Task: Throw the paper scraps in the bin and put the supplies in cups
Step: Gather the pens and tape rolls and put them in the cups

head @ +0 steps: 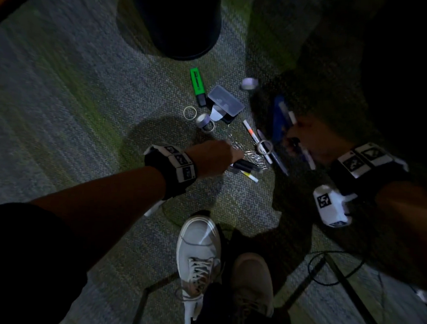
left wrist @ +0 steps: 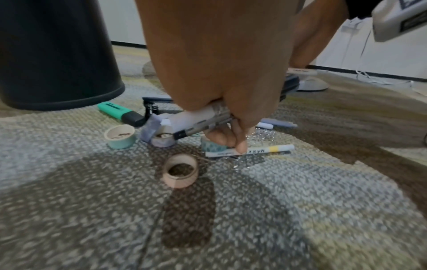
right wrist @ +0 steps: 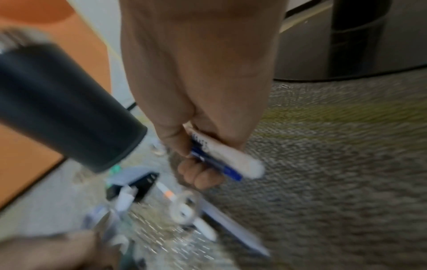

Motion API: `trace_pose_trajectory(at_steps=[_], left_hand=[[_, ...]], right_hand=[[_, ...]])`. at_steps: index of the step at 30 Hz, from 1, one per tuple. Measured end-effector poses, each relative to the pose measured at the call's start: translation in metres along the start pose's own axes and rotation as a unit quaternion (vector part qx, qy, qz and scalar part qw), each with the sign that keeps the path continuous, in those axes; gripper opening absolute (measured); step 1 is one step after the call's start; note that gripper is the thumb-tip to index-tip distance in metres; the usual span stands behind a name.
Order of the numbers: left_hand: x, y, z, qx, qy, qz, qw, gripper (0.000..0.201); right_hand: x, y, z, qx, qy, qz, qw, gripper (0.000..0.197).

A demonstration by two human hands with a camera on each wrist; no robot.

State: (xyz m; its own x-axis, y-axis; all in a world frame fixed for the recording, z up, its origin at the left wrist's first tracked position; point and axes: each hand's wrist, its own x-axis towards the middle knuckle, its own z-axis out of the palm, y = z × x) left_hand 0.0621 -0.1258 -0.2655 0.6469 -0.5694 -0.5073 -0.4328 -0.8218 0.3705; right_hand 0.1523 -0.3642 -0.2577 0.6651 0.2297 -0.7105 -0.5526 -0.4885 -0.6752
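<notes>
- Markers (left wrist: 203, 118) already fill my curled left hand (left wrist: 208, 73); pinching the yellow-banded marker (left wrist: 251, 150) off the carpet (left wrist: 92, 219) may spill them
- My right hand (right wrist: 198, 102) clasps pens (right wrist: 221, 160); motion blur risks fumbling; no cups visible; bin (left wrist: 53, 54) stands near

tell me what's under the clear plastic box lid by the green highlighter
Under the clear rectangular plastic lid a black tray and a white paper scrap stick out. The lid hides whatever else lies beneath.

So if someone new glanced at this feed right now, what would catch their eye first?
Probably the bright green highlighter on the carpet, just below the dark bin. Then both hands among the scattered supplies: the left hand gripping markers, the right hand holding pens.
</notes>
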Motion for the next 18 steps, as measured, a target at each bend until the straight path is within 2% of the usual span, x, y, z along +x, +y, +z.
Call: trace_pose_trajectory(at_steps=[2, 3, 5, 6, 8, 11, 14, 16, 18], left_hand=[[0.005, 0.001, 0.006, -0.027, -0.009, 0.007, 1.000, 0.025], [0.007, 0.001, 0.010, -0.031, -0.005, 0.009, 0.999, 0.021], [0.010, 0.002, 0.015, 0.014, 0.000, 0.003, 1.000, 0.015], [0.012, 0.003, 0.017, 0.028, -0.002, -0.004, 1.000, 0.020], [0.012, 0.005, 0.018, 0.049, -0.009, -0.010, 0.999, 0.032], [0.012, 0.006, 0.023, 0.076, 0.017, -0.014, 0.997, 0.012], [0.011, 0.007, 0.021, 0.058, 0.006, -0.032, 0.998, 0.010], [0.009, 0.005, 0.016, 0.002, 0.009, -0.044, 0.999, 0.013], [0.006, 0.003, 0.005, -0.046, 0.014, -0.044, 0.998, 0.020]], right_hand=[[0.002, 0.010, -0.001, -0.037, -0.002, 0.023, 0.999, 0.022], [0.003, 0.012, -0.001, -0.089, 0.005, 0.029, 0.996, 0.020], [0.002, 0.015, 0.000, -0.235, 0.039, 0.013, 0.971, 0.014], [0.002, 0.018, 0.001, -0.283, 0.060, -0.001, 0.957, 0.023], [-0.004, 0.022, 0.004, -0.299, 0.082, -0.006, 0.951, 0.038], [-0.012, 0.033, 0.014, -0.347, 0.076, -0.021, 0.935, 0.044], [-0.014, 0.042, 0.029, -0.404, 0.065, -0.008, 0.913, 0.033], [-0.012, 0.042, 0.035, -0.411, 0.069, -0.009, 0.909, 0.025], [-0.012, 0.036, 0.038, -0.404, 0.067, -0.011, 0.912, 0.026]])
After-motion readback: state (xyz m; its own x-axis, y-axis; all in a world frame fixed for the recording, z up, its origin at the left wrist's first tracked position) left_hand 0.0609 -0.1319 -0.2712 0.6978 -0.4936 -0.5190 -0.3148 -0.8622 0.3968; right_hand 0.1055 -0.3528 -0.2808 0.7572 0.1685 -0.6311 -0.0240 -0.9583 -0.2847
